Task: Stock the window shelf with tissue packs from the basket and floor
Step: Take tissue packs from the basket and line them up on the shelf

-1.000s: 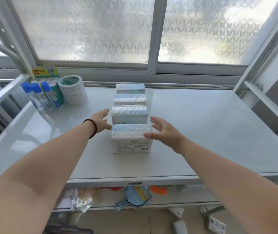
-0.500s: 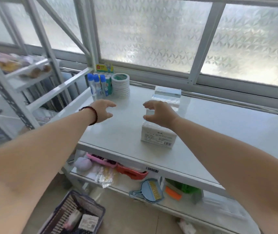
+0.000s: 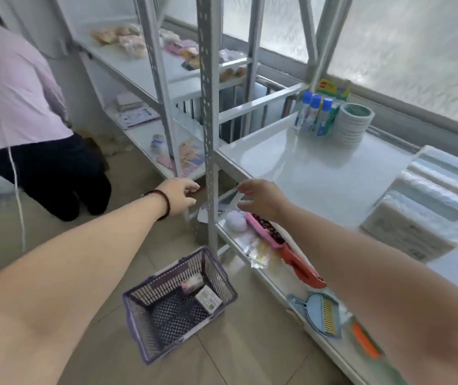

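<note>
Several tissue packs (image 3: 416, 215) stand in a row on the white window shelf (image 3: 319, 168) at the right. A purple basket (image 3: 179, 301) sits on the floor below, with a small white pack (image 3: 209, 298) and a pinkish item inside. My left hand (image 3: 179, 197) and my right hand (image 3: 261, 198) hover open and empty in mid-air, one on each side of the shelf's grey corner post (image 3: 211, 134), above the basket and well left of the tissue row.
Blue-capped tubes (image 3: 314, 115) and stacked tape rolls (image 3: 352, 123) stand at the shelf's back. The lower shelf holds a pink tray (image 3: 264, 232), an orange tray and a blue dustpan (image 3: 319, 309). A person in a pink top (image 3: 19, 107) crouches at the left.
My view swung left and down from the tissue row to the floor basket. Both hands came off the packs and now hang empty near the corner post.
</note>
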